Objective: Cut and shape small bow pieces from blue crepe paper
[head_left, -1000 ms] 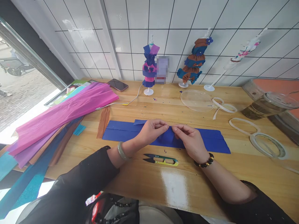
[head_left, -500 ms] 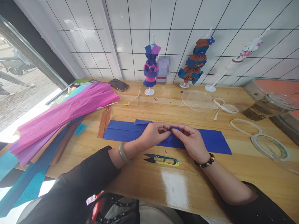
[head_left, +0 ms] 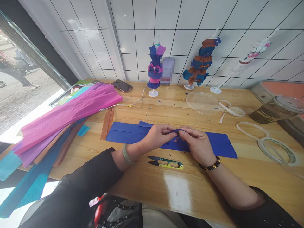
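Observation:
A long blue paper strip (head_left: 222,144) lies across the wooden table under both hands. Above its middle, my left hand (head_left: 158,136) pinches a smaller blue piece (head_left: 177,131) between thumb and fingers. My right hand (head_left: 196,142) grips the same piece from the right, its thumb close to the left one. Part of the piece is hidden by the fingers. Thread snips (head_left: 165,162) with a green and yellow handle rest just in front of the strip.
Pink crepe paper (head_left: 71,110) tops a pile at the left. A phone (head_left: 122,85), a blue-pink dressed stand (head_left: 155,69) and a brown-teal one (head_left: 198,65) are along the wall. To the right are a clear disc (head_left: 201,103), tape roll (head_left: 276,151) and lidded cup (head_left: 267,110).
My right hand has shifted slightly right, and the thumbs are a little farther apart. More of the small blue piece shows between them. The whole view has moved slightly.

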A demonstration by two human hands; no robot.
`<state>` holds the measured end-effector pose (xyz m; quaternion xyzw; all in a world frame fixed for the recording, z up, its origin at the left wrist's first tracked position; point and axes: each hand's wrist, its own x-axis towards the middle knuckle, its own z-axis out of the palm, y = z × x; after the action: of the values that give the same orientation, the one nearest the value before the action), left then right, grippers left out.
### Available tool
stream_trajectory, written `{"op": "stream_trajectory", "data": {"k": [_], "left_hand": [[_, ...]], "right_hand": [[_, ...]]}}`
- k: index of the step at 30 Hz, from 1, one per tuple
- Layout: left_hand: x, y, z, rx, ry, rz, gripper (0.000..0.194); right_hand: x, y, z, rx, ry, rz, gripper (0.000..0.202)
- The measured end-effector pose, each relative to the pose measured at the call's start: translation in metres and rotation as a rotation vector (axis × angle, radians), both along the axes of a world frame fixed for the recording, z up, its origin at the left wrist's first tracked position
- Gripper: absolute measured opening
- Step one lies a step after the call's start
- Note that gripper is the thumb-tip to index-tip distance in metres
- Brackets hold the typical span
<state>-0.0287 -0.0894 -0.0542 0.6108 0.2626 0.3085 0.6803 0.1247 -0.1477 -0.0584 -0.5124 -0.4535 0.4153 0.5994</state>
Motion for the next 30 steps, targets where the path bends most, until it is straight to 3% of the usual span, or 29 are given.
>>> {"op": "stream_trajectory", "data": {"k": [4,11,20,30], "left_hand": [[0.000,0.001,0.001,-0.046,-0.032,-0.022,0.029],[0.001,0.004,-0.001,-0.026,0.008,0.012,0.027],[0.001,0.002,0.004,-0.037,-0.083,-0.002,0.023],[0.002,0.005,0.000,-0.093,-0.088,0.024,0.020]], "right_hand": [[-0.001,-0.002,0.003,0.053,-0.051,0.022,0.010],[-0.006,-0.011,0.012,0.204,-0.342,0.004,0.021],[-0.005,-0.013,0.009,0.386,-0.724,-0.072,0.031],[-0.002,-0.011,0.010,0.592,-0.964,-0.042,0.037]]}}
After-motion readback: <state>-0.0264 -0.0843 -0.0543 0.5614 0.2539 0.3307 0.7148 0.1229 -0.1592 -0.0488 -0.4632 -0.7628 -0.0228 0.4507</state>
